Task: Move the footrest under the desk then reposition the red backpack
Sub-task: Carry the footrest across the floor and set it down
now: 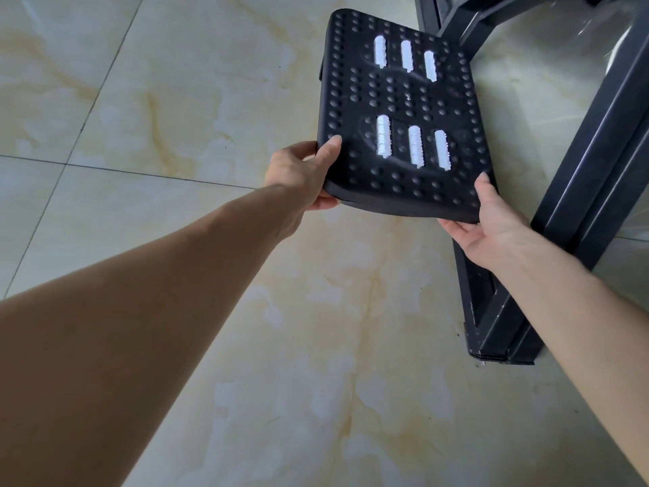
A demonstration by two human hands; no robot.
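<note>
The footrest (397, 100) is a black plastic board with rows of round bumps and two sets of three white rollers. It is held above the floor, tilted, near the upper middle of the view. My left hand (302, 174) grips its near left corner, thumb on top. My right hand (491, 223) grips its near right corner, thumb on top and fingers underneath. The black desk frame (569, 212) stands just to the right of the footrest. No red backpack is in view.
The floor (175, 117) is pale glossy tile with yellowish veining and dark grout lines. The desk's black foot bar (498, 332) lies on the floor at the right, with an upright leg rising toward the upper right. Another black bar (453, 19) crosses behind the footrest.
</note>
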